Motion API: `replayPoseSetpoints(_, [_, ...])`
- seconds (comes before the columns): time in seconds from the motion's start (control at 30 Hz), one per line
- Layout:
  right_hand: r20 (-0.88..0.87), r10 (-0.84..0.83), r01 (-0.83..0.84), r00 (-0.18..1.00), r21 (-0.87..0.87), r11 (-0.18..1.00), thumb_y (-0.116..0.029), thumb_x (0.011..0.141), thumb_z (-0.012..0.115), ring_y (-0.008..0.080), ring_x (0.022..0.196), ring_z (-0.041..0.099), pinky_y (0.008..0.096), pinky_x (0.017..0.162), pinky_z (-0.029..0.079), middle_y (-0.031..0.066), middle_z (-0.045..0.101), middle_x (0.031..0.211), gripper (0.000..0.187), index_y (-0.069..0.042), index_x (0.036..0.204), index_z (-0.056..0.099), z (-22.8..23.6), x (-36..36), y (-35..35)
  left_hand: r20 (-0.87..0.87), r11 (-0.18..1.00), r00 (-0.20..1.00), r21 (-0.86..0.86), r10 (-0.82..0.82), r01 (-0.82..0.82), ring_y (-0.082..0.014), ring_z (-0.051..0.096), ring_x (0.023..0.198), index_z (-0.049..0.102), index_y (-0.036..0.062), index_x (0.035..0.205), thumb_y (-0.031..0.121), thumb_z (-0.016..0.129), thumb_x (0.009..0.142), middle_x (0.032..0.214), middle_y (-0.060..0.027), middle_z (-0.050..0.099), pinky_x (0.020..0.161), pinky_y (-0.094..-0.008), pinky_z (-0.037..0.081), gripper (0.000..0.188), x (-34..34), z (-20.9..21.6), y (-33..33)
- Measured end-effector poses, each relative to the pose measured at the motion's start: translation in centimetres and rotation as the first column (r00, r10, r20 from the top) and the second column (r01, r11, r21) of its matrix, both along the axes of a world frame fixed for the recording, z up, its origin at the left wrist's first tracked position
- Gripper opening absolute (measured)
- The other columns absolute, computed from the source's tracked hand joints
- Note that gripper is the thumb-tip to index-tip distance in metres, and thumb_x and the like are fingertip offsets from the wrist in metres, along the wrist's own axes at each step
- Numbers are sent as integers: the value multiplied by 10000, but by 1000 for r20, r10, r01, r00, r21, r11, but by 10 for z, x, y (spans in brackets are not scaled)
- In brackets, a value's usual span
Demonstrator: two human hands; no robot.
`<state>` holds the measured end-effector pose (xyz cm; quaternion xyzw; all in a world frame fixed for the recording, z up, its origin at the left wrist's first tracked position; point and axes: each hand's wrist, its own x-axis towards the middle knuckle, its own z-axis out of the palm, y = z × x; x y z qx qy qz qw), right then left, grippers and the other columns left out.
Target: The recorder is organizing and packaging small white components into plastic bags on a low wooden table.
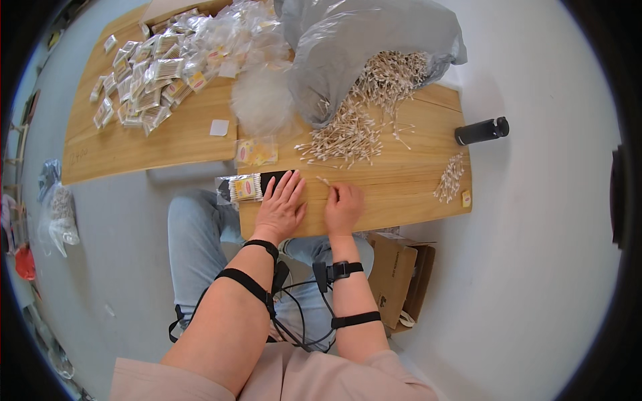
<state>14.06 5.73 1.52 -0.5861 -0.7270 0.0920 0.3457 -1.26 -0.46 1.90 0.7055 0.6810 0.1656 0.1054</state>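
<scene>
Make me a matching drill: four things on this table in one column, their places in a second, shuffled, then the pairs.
1. black bottle
2. grey bag
3. filled packets
4. left hand

A. far left of the table, heaped
B. near edge, flat, fingers on a black holder
C. right end, lying on its side
D. far middle, spilling cotton swabs

Pairs: 1-C, 2-D, 3-A, 4-B

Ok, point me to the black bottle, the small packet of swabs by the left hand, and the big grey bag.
black bottle (481, 131), head view, middle of its body.
packet of swabs (245, 188), head view, centre of the packet.
grey bag (348, 47), head view, upper side of the plastic.
</scene>
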Motion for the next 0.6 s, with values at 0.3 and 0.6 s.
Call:
replayPoseSetpoints(0.3, [-166, -53, 36, 985, -104, 994, -77, 791, 695, 310, 786, 579, 417, 683, 463, 106, 608, 809, 61, -70, 836, 654, 0, 3, -6, 3, 1000, 1000, 13, 6, -6, -201, 270, 1437, 350, 112, 1474, 353, 544, 908, 1542, -49, 330, 1184, -431, 161, 645, 0, 1, 1])
replayPoseSetpoints(0.6, [-259, 19, -89, 966, -261, 961, -83, 807, 675, 303, 782, 590, 413, 678, 468, 98, 616, 789, 39, -80, 842, 659, 4, -7, -10, 3, 1000, 1000, 24, 8, -8, -198, 281, 1433, 362, 118, 1468, 347, 558, 897, 1536, -44, 343, 1179, -435, 178, 645, 0, -4, 1])
